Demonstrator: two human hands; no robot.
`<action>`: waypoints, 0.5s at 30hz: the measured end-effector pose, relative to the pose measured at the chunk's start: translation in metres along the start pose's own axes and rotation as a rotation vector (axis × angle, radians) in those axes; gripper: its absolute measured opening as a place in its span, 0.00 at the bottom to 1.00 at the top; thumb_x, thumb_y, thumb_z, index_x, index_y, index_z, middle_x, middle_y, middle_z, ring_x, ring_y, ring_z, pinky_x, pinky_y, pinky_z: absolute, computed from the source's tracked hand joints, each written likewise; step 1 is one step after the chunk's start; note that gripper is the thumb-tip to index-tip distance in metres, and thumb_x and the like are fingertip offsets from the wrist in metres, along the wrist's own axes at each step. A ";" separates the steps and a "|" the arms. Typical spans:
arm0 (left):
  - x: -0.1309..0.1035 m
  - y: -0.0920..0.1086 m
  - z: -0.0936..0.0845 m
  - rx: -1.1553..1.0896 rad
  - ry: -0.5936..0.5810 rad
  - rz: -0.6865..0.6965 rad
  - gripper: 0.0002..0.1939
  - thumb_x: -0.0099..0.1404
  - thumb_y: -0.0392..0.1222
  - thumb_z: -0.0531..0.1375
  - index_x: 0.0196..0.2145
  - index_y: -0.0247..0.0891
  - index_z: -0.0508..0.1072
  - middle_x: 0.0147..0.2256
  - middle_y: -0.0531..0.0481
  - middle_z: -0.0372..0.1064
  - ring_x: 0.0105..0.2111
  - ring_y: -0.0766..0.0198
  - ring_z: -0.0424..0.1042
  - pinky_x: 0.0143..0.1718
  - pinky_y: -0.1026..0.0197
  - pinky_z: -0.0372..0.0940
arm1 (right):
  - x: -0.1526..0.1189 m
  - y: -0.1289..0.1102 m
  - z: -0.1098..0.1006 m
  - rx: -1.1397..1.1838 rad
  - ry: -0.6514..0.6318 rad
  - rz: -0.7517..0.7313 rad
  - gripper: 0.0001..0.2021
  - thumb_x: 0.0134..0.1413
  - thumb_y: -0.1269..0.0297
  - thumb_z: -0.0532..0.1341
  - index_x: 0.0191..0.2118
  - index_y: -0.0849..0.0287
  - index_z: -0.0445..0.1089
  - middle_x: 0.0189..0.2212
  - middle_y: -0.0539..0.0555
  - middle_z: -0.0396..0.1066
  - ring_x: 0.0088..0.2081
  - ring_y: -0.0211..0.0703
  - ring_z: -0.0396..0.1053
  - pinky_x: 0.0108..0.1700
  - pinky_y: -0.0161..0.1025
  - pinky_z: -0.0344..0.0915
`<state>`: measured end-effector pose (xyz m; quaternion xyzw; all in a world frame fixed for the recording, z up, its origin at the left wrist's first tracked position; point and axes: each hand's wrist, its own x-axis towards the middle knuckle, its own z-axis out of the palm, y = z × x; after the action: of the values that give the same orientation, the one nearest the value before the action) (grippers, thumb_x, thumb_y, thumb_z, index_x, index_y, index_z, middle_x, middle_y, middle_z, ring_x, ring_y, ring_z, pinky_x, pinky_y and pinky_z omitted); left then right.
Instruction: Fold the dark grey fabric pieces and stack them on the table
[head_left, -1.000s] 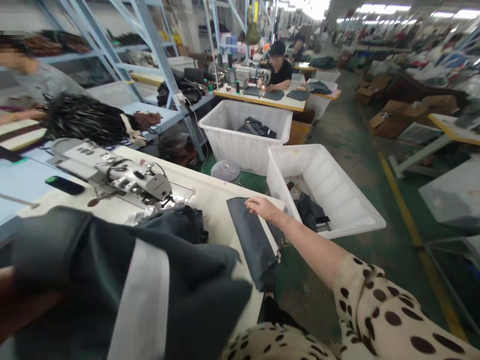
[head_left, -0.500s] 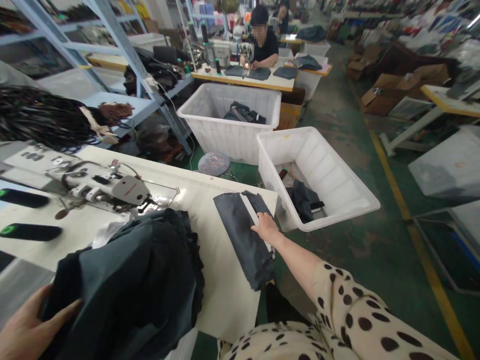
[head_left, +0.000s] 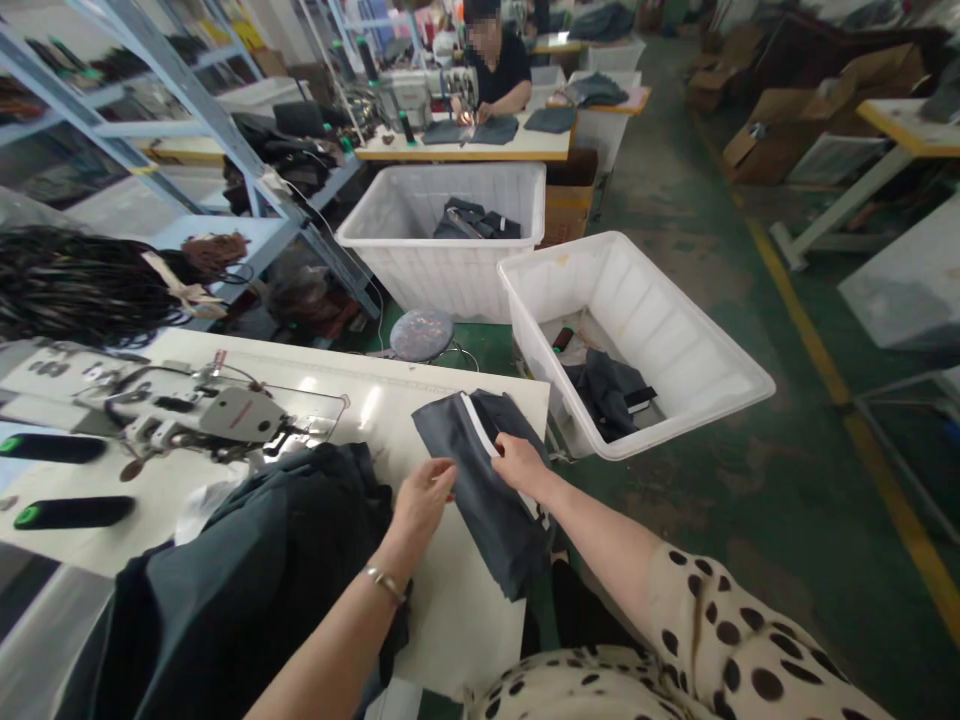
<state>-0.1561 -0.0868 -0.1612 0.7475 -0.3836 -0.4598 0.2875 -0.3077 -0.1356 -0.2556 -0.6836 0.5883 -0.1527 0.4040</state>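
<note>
Right grip [head_left: 523, 467] pinches the dark-grey folded fabric [head_left: 491, 530] with white strip [head_left: 475, 418]; left grip [head_left: 420, 502], half-curled, is at its left side, hold unclear.

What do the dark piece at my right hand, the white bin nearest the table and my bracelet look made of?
Dark piece: matte fabric or perhaps thin synthetic leather, from its soft creases. White bin: likely moulded plastic, slightly glossy, judging by its rounded, ribbed shape. Bracelet: probably polished metal, given its silvery glint.

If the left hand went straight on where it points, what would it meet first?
Probably the dark fabric piece with the white strip; the left hand seems at its edge, though touching is unclear.
</note>
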 end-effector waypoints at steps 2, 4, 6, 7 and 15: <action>0.020 -0.004 0.033 -0.065 -0.021 -0.082 0.23 0.52 0.53 0.61 0.39 0.32 0.69 0.30 0.46 0.69 0.25 0.64 0.68 0.27 0.61 0.65 | -0.010 -0.010 -0.002 0.086 -0.027 -0.102 0.09 0.48 0.69 0.56 0.37 0.60 0.68 0.32 0.55 0.72 0.34 0.43 0.69 0.37 0.36 0.61; 0.029 -0.009 0.051 -0.119 0.026 -0.136 0.21 0.53 0.51 0.62 0.39 0.32 0.69 0.28 0.47 0.68 0.24 0.65 0.67 0.26 0.63 0.64 | -0.021 -0.018 -0.006 0.183 -0.093 -0.230 0.07 0.46 0.68 0.59 0.34 0.59 0.70 0.32 0.52 0.73 0.34 0.40 0.69 0.37 0.33 0.62; 0.029 -0.015 0.057 -0.183 0.090 -0.185 0.16 0.54 0.45 0.62 0.37 0.32 0.69 0.24 0.49 0.66 0.23 0.66 0.66 0.25 0.64 0.63 | -0.029 -0.017 -0.011 0.282 -0.097 -0.302 0.06 0.46 0.67 0.59 0.32 0.60 0.71 0.34 0.54 0.73 0.38 0.40 0.69 0.42 0.32 0.63; 0.027 -0.018 0.057 -0.219 0.110 -0.208 0.13 0.55 0.42 0.61 0.36 0.31 0.69 0.22 0.49 0.65 0.20 0.67 0.64 0.24 0.64 0.62 | -0.029 -0.013 -0.014 0.327 -0.065 -0.303 0.09 0.51 0.66 0.55 0.33 0.61 0.71 0.38 0.56 0.73 0.42 0.41 0.68 0.47 0.35 0.62; -0.015 -0.001 0.043 -0.574 0.082 -0.052 0.11 0.54 0.39 0.60 0.36 0.33 0.72 0.26 0.49 0.70 0.25 0.65 0.68 0.34 0.61 0.66 | -0.002 0.014 0.002 0.562 -0.169 -0.074 0.20 0.58 0.60 0.45 0.36 0.65 0.72 0.26 0.53 0.73 0.26 0.36 0.69 0.32 0.32 0.68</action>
<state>-0.1992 -0.0770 -0.1732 0.6631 -0.2067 -0.5262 0.4907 -0.3161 -0.1330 -0.2663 -0.5763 0.4619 -0.2667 0.6192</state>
